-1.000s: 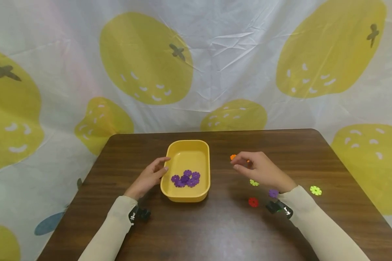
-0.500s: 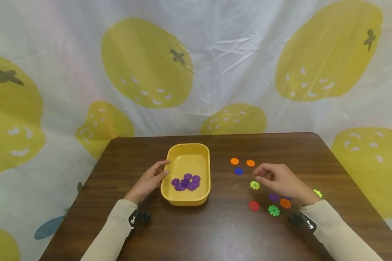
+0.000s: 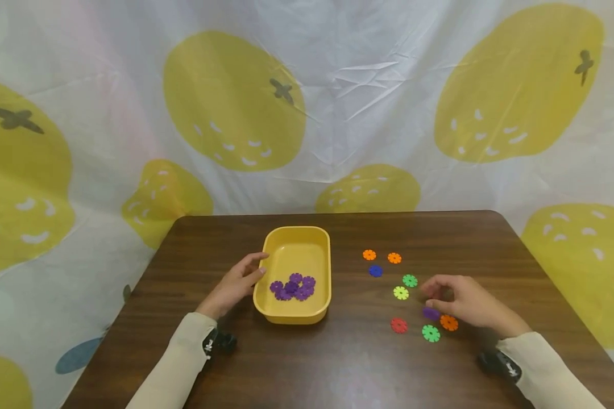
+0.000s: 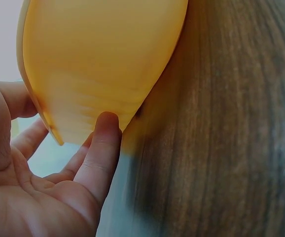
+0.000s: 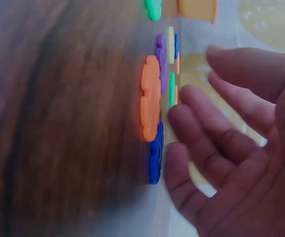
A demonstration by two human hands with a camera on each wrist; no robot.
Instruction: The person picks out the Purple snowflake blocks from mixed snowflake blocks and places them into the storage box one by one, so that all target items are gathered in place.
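Observation:
A yellow plastic tray [image 3: 292, 230] holds several purple flower-shaped discs [image 3: 291, 287]. At its left side my left hand [image 3: 235, 283] grips the wall: thumb and index finger overlap the rim, while another fingertip meets the outer wall [image 4: 103, 64] in the left wrist view. My right hand [image 3: 468, 301] is low over the loose discs, fingers and thumb loosely curved and apart, with nothing between them. Closest to its thumb lies a purple disc [image 3: 431, 313], beside an orange disc [image 3: 449, 322]. The right wrist view also shows a blue disc [image 5: 156, 158], which the hand hides from the head view.
Other flower discs lie flat right of the tray: red [image 3: 399, 325], green [image 3: 431, 333], yellow-green [image 3: 401, 293], a second green [image 3: 410, 280], blue [image 3: 376, 271] and two orange ones [image 3: 369, 255]. Behind the brown wooden table [image 3: 348, 363] hangs a lemon-patterned cloth [image 3: 332, 113].
My right hand has moved right and toward me, from near the orange discs to the purple disc, uncovering orange, blue and green discs. My left hand and the tray stay in place.

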